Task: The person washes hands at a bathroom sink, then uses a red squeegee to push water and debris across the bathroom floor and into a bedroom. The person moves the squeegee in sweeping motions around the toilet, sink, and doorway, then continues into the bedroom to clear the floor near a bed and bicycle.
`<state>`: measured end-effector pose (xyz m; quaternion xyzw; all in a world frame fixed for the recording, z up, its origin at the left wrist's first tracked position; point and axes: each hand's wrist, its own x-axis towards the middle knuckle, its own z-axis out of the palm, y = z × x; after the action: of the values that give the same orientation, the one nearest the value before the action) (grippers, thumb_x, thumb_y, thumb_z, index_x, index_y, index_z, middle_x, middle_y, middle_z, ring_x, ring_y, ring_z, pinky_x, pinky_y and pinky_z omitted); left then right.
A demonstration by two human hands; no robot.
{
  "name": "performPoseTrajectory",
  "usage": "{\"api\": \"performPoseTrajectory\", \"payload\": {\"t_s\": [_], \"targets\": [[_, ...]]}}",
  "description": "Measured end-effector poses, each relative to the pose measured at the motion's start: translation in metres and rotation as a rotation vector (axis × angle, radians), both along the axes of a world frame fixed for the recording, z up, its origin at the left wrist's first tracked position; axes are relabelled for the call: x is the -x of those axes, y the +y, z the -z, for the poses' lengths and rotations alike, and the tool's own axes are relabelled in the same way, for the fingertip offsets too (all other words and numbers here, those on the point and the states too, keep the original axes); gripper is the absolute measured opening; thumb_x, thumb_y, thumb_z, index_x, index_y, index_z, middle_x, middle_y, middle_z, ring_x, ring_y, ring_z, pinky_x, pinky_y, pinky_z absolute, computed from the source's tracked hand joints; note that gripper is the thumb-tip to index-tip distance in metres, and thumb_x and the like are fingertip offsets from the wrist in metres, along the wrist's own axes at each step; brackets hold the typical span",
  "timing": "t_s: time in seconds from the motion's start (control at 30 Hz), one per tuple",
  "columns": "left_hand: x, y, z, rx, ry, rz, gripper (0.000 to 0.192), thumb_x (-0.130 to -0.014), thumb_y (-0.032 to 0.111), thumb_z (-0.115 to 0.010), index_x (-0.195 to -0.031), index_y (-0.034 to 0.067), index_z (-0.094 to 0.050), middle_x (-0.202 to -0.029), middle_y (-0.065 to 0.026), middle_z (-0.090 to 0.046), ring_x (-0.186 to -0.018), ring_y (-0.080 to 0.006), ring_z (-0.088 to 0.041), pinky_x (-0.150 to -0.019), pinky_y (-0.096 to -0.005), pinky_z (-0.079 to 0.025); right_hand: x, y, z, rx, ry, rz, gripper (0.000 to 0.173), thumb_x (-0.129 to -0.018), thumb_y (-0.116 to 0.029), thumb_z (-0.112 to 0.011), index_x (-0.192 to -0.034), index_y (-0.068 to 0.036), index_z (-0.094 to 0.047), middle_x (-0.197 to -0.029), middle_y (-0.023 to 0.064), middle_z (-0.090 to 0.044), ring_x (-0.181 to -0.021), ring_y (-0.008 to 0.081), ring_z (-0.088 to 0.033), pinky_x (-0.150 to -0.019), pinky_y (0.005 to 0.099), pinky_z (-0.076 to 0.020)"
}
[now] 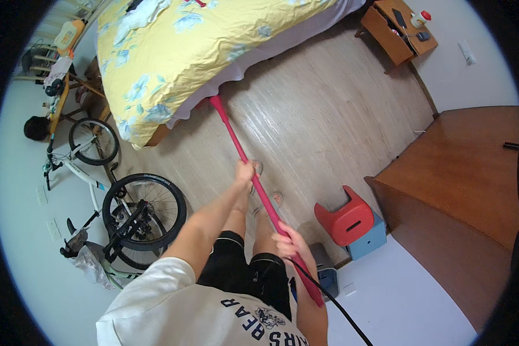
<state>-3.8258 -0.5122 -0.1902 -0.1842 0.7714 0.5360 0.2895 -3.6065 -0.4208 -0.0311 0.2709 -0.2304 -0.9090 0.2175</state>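
Note:
A long pink-red pole (231, 132), perhaps a mop or broom handle, slants from beside my body to the bed's near edge. Its far end widens and passes under the white sheet, so its head is mostly hidden. My left hand (245, 171) is closed around the middle of the pole. Nearer my body, my right hand (289, 242) grips the lower, thicker part. The bed (177, 60) has a yellow floral cover, and its white sheet hangs over the side. A black cable runs past my right hand to the lower right.
Bicycles (145, 212) lean along the left wall. A red plastic stool (350, 220) rests on a blue box (370, 240) at right, near a wooden cabinet (450, 173). A wooden nightstand (382, 17) stands at the upper right. My feet are on the wood-look floor (315, 116).

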Motion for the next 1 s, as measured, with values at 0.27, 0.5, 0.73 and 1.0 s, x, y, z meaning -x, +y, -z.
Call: {"api": "performPoseTrajectory", "payload": {"t_s": [0.27,0.5,0.73,1.0], "targets": [[0.006,0.003,0.058,-0.051,-0.31,0.258,0.027,-0.083,0.019,-0.053,-0.09,-0.007,-0.058,-0.069,-0.0178,-0.06,-0.057,-0.0295,-0.064,-0.042,-0.04,-0.048,-0.006,0.021,0.007,-0.013,-0.352,0.108,0.02,-0.099,-0.024,-0.038,-0.116,-0.018,-0.047,-0.055,-0.003,-0.035,-0.033,0.0053,-0.03,-0.026,0.0203,-0.0254],[-0.126,0.048,-0.069,-0.138,-0.585,0.228,0.034,-0.085,0.014,-0.052,-0.107,-0.003,-0.032,-0.064,-0.0127,-0.054,-0.056,-0.0321,-0.062,-0.046,-0.0387,-0.051,-0.111,0.026,-0.126,0.06,-0.565,0.331,0.041,-0.098,-0.022,-0.038,-0.139,-0.025,-0.032,-0.054,-0.0014,-0.031,-0.032,0.0031,-0.025,-0.026,0.0184,-0.0218],[-0.045,0.061,-0.012,-0.052,-0.148,0.329,0.032,-0.084,0.01,-0.049,-0.104,-0.011,-0.035,-0.067,-0.0221,-0.056,-0.048,-0.032,-0.06,-0.042,-0.0431,-0.052,-0.001,0.05,-0.124,-0.72,-0.511,-0.215,0.039,-0.099,-0.025,-0.034,-0.138,-0.02,-0.033,-0.054,-0.0013,-0.035,-0.031,0.0054,-0.031,-0.026,0.0203,-0.026],[0.074,0.124,-0.002,0.001,-0.37,0.236,0.019,-0.081,0.009,-0.051,-0.086,-0.009,-0.053,-0.079,-0.0239,-0.058,-0.069,-0.0324,-0.064,-0.054,-0.0425,-0.049,0.082,0.09,-0.08,0.148,-0.506,0.471,0.031,-0.099,-0.021,-0.034,-0.126,-0.009,-0.041,-0.059,0.0008,-0.037,-0.031,0.0059,-0.032,-0.027,0.02,-0.0296]]}}
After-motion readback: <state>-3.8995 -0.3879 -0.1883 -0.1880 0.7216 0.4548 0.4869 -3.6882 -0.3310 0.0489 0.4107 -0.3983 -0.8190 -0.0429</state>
